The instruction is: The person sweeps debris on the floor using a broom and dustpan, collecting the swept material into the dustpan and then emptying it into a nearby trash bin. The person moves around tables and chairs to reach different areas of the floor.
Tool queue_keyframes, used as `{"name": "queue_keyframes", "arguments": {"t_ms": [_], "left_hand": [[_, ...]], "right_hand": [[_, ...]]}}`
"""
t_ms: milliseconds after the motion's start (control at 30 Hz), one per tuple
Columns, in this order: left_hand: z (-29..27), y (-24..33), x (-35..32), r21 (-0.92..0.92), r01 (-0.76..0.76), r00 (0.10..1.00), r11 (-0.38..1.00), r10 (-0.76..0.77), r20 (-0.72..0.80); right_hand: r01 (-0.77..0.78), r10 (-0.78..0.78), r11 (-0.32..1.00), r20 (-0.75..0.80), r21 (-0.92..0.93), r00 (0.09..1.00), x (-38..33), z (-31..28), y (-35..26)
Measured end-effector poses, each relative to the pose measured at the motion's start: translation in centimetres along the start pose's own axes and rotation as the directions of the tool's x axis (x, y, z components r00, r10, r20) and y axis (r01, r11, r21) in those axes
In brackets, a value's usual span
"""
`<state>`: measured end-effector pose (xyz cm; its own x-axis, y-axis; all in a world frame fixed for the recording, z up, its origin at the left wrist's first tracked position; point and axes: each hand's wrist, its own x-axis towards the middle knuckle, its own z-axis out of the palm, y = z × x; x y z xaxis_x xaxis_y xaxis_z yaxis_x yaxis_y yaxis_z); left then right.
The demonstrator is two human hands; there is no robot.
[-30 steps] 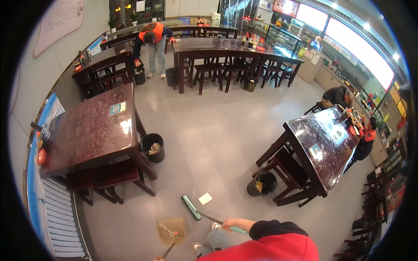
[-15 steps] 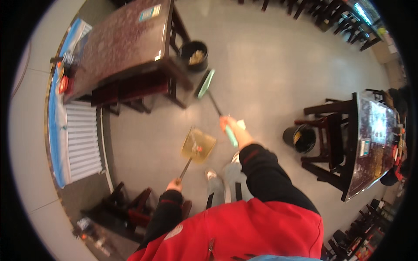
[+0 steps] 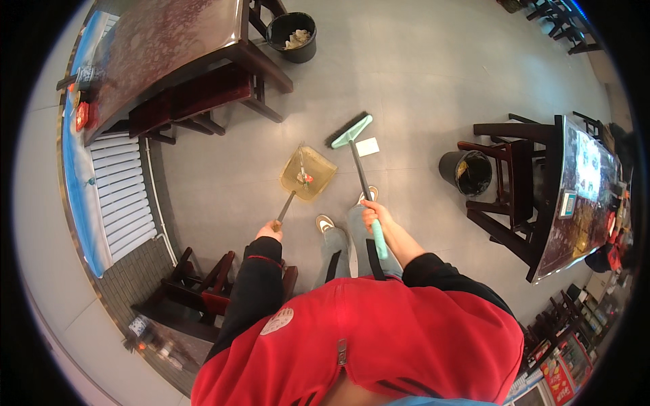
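My left hand (image 3: 270, 231) is closed round the handle of a yellowish dustpan (image 3: 323, 177) that rests on the grey floor. Bits of litter (image 3: 304, 178), one of them red, lie in its pan. In my right hand (image 3: 376, 215) is the mint-green grip of a broom (image 3: 353, 132), its dark bristles turned to the far left. The broom head is ahead of my feet, right of the dustpan and apart from it. A white piece of paper (image 3: 367, 146) lies flat on the floor just right of the broom head.
A dark red table (image 3: 169, 34) with a bench (image 3: 203, 91) stands at the far left, a black bin (image 3: 298, 51) at its corner. On the right are another black bin (image 3: 467, 177), a chair (image 3: 516, 183) and a table (image 3: 550, 223). Chairs (image 3: 196, 284) stand near left.
The broom has swung from the far left to the right, and my right hand has drawn nearer my body. The paper now shows beside the broom head. The dustpan keeps roughly its place.
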<state>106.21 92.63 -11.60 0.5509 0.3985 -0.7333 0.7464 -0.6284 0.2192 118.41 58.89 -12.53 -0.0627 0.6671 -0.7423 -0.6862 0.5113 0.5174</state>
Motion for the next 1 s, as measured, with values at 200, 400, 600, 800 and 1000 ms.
{"name": "queue_keyframes", "arguments": {"t_ms": [200,400,600,800,1000], "left_hand": [[-1.9,0.8,1.3,-0.01,0.005,0.991,1.0,-0.003,0.133],[-4.0,2.6,1.1,0.085,-0.085,0.983,0.993,0.069,0.172],[-3.6,5.3,2.9,0.135,-0.127,0.973,0.983,0.097,0.209],[-3.4,8.2,3.6,0.15,-0.077,0.971,0.986,0.04,0.236],[-2.7,7.1,4.5,0.117,-0.111,0.968,0.987,0.081,0.238]], "right_hand": [[0.227,-0.211,0.949,0.093,-0.221,0.973,-11.0,-1.0,-0.3],[0.049,-0.889,0.076,-0.046,-0.996,0.455,-13.5,-0.1,-7.2],[-0.518,-0.836,-0.148,-0.174,-0.843,0.521,-5.1,2.9,-12.5],[-0.496,-0.516,-0.791,-0.045,-0.359,0.855,1.6,-1.0,2.3],[-0.352,-0.583,-0.251,-0.15,-0.902,0.799,-2.5,-1.6,7.1]]}}
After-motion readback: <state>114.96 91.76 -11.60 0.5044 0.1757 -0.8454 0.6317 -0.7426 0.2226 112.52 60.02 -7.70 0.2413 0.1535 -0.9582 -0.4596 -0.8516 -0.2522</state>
